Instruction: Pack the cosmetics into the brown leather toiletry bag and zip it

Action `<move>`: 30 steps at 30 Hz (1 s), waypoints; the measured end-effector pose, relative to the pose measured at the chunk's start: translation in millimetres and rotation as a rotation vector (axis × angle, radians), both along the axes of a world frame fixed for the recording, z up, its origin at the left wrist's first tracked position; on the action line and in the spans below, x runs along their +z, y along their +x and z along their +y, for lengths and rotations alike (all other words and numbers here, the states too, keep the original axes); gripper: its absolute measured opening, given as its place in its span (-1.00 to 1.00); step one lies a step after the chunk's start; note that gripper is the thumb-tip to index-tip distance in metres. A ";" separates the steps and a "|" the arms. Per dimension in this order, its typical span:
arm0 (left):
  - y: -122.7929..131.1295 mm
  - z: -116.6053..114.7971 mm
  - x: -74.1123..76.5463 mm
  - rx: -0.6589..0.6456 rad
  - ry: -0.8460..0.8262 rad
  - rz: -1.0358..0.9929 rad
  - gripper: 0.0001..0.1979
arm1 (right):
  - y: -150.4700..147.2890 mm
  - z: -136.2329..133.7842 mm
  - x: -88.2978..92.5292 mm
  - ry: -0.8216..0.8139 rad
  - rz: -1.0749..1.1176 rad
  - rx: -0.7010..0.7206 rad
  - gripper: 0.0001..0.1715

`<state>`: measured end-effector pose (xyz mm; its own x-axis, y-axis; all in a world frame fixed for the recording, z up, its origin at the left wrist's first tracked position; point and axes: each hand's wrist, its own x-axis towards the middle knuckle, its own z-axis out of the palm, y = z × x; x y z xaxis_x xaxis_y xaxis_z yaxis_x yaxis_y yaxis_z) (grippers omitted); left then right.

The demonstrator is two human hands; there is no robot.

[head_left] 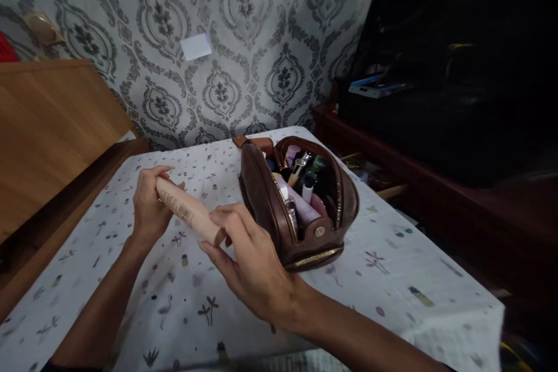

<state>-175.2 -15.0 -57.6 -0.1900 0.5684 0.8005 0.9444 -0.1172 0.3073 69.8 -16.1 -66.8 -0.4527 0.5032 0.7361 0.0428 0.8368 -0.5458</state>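
A beige cosmetic tube point(186, 210) lies level between both hands, above the table. My left hand point(149, 204) is wrapped round its far end. My right hand point(248, 256) grips its near end with thumb and fingers. Just to the right of my right hand stands an open brown leather toiletry bag point(267, 197), its zip apart, with several bottles and tubes point(303, 186) packed upright inside.
A white tablecloth point(392, 279) with small printed figures covers the table; its right edge drops off near the frame's right side. A wooden headboard point(47, 128) is at the left. A dark wooden shelf point(414, 168) with clutter runs along the right. Patterned wallpaper is behind.
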 end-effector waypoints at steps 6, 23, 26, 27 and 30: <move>31.3 6.8 23.3 -0.104 -0.095 -0.030 -0.61 | 31.2 0.7 15.7 0.080 0.113 -0.088 -0.76; 125.5 -18.6 45.4 -0.494 -0.115 0.005 -0.43 | 99.1 109.9 78.7 -0.517 0.459 -0.073 -0.74; 141.4 -19.8 47.1 -0.532 -0.039 0.164 -0.57 | 97.9 125.5 82.1 -0.584 0.459 -0.029 -0.67; 146.1 -19.4 47.6 -0.545 -0.033 0.200 -0.59 | 97.7 128.9 83.6 -0.598 0.464 -0.020 -0.65; 156.4 -15.6 47.2 -0.576 -0.042 0.231 -0.62 | 98.9 134.7 89.2 -0.608 0.483 -0.012 -0.63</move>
<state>-18.7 -30.6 -10.4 0.3318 0.5601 0.7591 0.7757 -0.6199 0.1183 168.8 118.6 22.5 -0.1437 0.8846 0.4436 -0.3096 0.3856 -0.8692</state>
